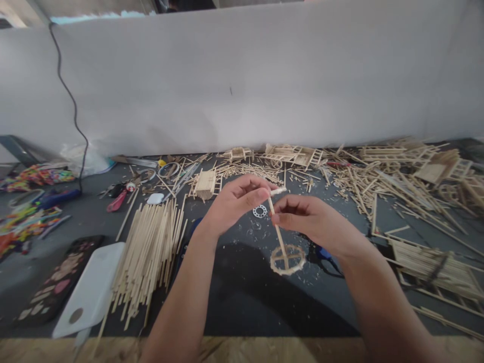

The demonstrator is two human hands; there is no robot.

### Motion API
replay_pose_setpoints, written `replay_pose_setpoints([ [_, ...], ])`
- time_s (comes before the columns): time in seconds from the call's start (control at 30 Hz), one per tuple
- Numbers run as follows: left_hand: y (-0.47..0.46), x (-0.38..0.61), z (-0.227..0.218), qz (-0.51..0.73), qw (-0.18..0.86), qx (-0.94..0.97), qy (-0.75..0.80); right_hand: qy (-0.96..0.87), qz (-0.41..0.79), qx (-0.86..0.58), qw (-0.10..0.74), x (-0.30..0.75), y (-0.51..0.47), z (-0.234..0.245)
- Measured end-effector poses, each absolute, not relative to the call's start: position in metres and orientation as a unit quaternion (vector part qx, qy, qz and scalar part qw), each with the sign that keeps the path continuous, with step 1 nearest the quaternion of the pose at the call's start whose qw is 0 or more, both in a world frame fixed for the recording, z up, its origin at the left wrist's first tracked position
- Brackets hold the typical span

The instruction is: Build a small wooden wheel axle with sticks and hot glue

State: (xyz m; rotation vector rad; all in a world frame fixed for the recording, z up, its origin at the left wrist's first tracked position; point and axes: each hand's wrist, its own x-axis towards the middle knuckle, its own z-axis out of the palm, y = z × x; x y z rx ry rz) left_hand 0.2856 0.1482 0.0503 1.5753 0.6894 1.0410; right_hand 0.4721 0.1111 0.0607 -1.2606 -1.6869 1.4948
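Observation:
A pale wooden stick [279,237] slants down between my hands, above the dark tabletop. At its lower end is a spoked wooden wheel [299,267] with a notched rim; I cannot tell whether it touches the table. My left hand [238,201] pinches the stick near its top, where a short pale piece [279,191] lies crosswise. Lower down, the thumb and fingers of my right hand [306,217] close on the same stick. Behind the hands lies a small white ring with holes [259,211].
Left are a bundle of thin sticks [151,247], a white phone-shaped object [93,282] and a dark patterned phone case [60,277]. Small wooden models [206,184] and loose sticks [351,186] line the back. Another stick model [434,272] stands right. A blue-and-black cable [327,254] lies beside my right wrist.

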Motion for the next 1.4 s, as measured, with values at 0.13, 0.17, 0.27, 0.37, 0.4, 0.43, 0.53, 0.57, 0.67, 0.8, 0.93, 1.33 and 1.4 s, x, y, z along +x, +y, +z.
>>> replay_pose_setpoints([
  [0.13, 0.1475, 0.2867, 0.0511, 0.434, 0.539, 0.659, 0.294, -0.631, 0.554, -0.470, 0.272, 0.4723, 0.1117, 0.0607],
  [0.17, 0.1472, 0.2870, 0.0515, 0.434, 0.539, 0.659, 0.295, -0.632, 0.553, -0.471, 0.271, 0.4724, 0.1118, 0.0608],
  [0.27, 0.1463, 0.2880, 0.0524, 0.430, 0.537, 0.660, 0.302, -0.633, 0.552, -0.470, 0.272, 0.4724, 0.1113, 0.0616],
  [0.37, 0.1459, 0.2884, 0.0528, 0.427, 0.531, 0.663, 0.310, -0.636, 0.545, -0.472, 0.275, 0.4722, 0.1107, 0.0626],
  [0.4, 0.1458, 0.2884, 0.0528, 0.426, 0.529, 0.664, 0.312, -0.636, 0.543, -0.474, 0.276, 0.4721, 0.1106, 0.0628],
  [0.43, 0.1459, 0.2882, 0.0528, 0.425, 0.528, 0.665, 0.313, -0.635, 0.542, -0.475, 0.279, 0.4719, 0.1107, 0.0629],
  [0.53, 0.1458, 0.2878, 0.0528, 0.421, 0.527, 0.667, 0.316, -0.626, 0.546, -0.474, 0.293, 0.4716, 0.1111, 0.0625],
  [0.57, 0.1458, 0.2877, 0.0529, 0.420, 0.525, 0.668, 0.318, -0.622, 0.548, -0.474, 0.296, 0.4716, 0.1112, 0.0621],
  [0.67, 0.1453, 0.2877, 0.0538, 0.417, 0.520, 0.674, 0.319, -0.616, 0.553, -0.478, 0.296, 0.4719, 0.1116, 0.0607],
  [0.8, 0.1444, 0.2878, 0.0555, 0.414, 0.508, 0.686, 0.317, -0.614, 0.547, -0.482, 0.301, 0.4722, 0.1119, 0.0598],
  [0.93, 0.1433, 0.2880, 0.0571, 0.412, 0.497, 0.693, 0.322, -0.623, 0.529, -0.491, 0.299, 0.4723, 0.1120, 0.0597],
  [1.33, 0.1436, 0.2901, 0.0556, 0.412, 0.527, 0.673, 0.316, -0.643, 0.494, -0.497, 0.310, 0.4722, 0.1114, 0.0599],
  [1.4, 0.1437, 0.2889, 0.0561, 0.406, 0.520, 0.680, 0.320, -0.645, 0.492, -0.496, 0.309, 0.4732, 0.1115, 0.0593],
])
